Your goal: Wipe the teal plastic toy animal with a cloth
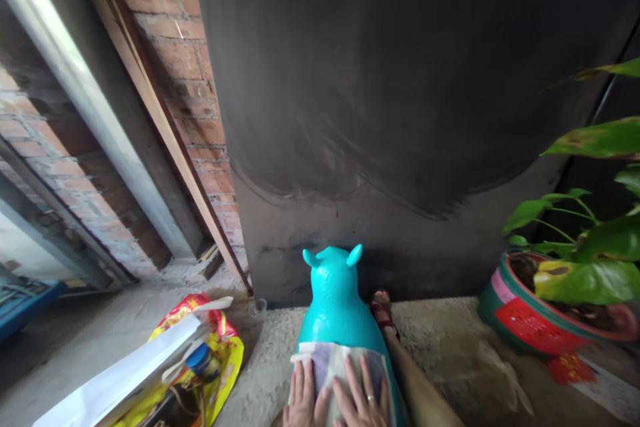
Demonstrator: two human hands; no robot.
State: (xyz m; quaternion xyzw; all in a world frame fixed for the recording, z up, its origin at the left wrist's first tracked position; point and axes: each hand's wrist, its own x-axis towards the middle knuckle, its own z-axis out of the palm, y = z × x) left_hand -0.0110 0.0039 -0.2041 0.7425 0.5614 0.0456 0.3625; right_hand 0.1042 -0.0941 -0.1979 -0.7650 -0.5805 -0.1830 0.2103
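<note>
A turquoise inflatable animal toy (334, 307) with two small ears stands in front of me, its head toward the dark board. Over its back lies a cloth (345, 351) with white and purple patches. My left hand (304, 397) rests flat on the cloth's left part, fingers stretched out. Beside it my right hand (361, 397), a ring on one finger, presses flat on the cloth with its fingers spread. Neither hand grips anything. The lower edge of the view cuts off both wrists and the toy's rear.
A dark board (390, 113) rises just ahead. At right stands a potted plant (550, 307) with broad leaves. To the left, a yellow and red bag (233, 360) lies near a blue-lidded jar (200, 359). A wooden plank (170, 127) leans by the brick wall (175, 47). A sandalled foot (383, 310) is beside the toy.
</note>
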